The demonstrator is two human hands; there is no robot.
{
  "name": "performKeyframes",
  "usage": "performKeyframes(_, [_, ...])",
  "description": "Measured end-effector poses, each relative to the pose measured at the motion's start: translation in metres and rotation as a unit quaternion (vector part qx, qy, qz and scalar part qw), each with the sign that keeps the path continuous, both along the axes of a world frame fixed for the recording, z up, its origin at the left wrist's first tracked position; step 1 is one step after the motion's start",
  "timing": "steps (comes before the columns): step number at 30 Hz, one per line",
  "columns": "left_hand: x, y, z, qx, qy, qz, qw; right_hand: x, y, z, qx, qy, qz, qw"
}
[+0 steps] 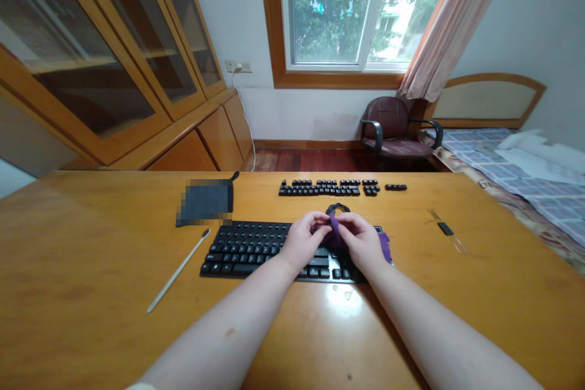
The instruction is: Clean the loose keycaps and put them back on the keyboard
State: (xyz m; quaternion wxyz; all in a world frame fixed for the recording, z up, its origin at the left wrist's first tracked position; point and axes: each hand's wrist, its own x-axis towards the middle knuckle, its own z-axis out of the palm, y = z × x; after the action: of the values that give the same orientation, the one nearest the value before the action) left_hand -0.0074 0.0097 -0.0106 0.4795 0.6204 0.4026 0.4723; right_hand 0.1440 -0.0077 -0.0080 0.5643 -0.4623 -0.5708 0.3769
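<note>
Over the right half of a black keyboard (249,248), my two hands meet around a purple cloth (335,228). My left hand (305,239) pinches the cloth between thumb and fingers. From the other side, my right hand (363,245) pinches it too, and more of the cloth hangs out past that hand's right edge. Whether anything is wrapped in the cloth is hidden by my fingers. Just behind the hands lies a coiled black cable (338,208). Keys cover the keyboard's left and middle; part of its right side is hidden under my hands.
Loose black keycaps (320,189) stand in rows at the table's far edge. A wire keycap puller (445,229) lies to the right. On the left are a thin white brush (178,271) and a dark pouch (205,202). A chair (388,125) stands beyond the table (91,256).
</note>
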Motion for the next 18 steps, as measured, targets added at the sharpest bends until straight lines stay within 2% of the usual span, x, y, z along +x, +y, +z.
performKeyframes(8, [-0.0019,0.0025,-0.0032,-0.026,-0.015,0.041,0.999,0.0018,0.0022,0.0012,0.003,-0.046,0.032,0.998])
performKeyframes(12, [-0.0013,0.0029,-0.0026,-0.043,-0.034,0.04,0.998,0.0021,0.0019,0.0018,0.001,-0.054,0.044,0.998])
performKeyframes(18, [-0.0032,0.0003,0.0051,-0.009,-0.003,0.012,1.0,0.002,0.0044,-0.0061,0.007,-0.037,0.026,0.999])
